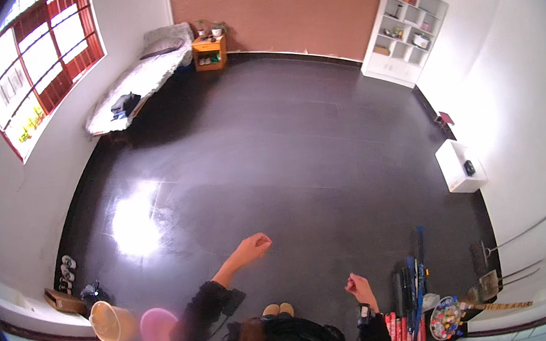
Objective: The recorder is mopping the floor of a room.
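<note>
My left hand [256, 245] is held out over the dark, shiny floor [273, 170], its fingers curled in and nothing visible in them. Lower and to the right, my right hand [358, 286] hangs with loosely curled fingers, also with no object showing. A watch-like device [365, 313] sits on the right wrist. Nearest to that hand are several long dark and blue tubes or poles [412, 281] and a row of red cylinders [403, 334]. Left of my left sleeve are a pink bucket [158, 330] and a yellow bucket [109, 324]. Both my shoes [278, 310] show below.
A bed [137, 82] and a wooden nightstand [209, 52] stand far left, a white shelf unit [402, 32] far right. Along the right wall are a white box [459, 166], a broom [484, 252] and a dustpan [488, 284]. A container of colourful caps [446, 318] stands near the tubes.
</note>
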The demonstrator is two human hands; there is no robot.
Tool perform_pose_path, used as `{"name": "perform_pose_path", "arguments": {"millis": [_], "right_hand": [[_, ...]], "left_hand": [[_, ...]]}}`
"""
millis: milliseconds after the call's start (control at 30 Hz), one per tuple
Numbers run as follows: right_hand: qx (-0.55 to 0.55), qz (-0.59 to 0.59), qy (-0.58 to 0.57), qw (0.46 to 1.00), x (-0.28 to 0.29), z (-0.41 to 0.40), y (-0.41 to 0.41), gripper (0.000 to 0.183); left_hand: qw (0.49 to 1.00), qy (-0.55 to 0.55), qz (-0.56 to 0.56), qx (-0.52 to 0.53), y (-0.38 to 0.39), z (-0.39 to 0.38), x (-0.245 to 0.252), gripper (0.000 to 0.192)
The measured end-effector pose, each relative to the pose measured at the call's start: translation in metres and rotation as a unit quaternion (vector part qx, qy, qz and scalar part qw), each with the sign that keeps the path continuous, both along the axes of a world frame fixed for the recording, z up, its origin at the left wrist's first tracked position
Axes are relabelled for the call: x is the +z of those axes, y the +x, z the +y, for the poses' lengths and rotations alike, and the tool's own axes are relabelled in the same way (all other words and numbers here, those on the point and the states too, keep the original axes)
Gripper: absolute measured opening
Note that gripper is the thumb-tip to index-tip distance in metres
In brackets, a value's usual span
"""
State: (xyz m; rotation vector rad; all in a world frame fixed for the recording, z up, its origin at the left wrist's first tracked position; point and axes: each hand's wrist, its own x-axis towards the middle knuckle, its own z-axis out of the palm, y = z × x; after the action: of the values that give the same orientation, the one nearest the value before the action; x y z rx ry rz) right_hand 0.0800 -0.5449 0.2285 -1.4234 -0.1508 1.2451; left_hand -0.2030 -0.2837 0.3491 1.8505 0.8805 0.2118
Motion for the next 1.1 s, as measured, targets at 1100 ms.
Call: {"name": "perform_pose_path", "arguments": {"millis": [1100], "right_hand": [[0.418,-0.042,0.152,0.895,0.152,0.062,-0.091,0.050]], "left_hand": [[0.889,-0.356,-0.132,-0.255,0.028,-0.055,0.025,0.049]]}}
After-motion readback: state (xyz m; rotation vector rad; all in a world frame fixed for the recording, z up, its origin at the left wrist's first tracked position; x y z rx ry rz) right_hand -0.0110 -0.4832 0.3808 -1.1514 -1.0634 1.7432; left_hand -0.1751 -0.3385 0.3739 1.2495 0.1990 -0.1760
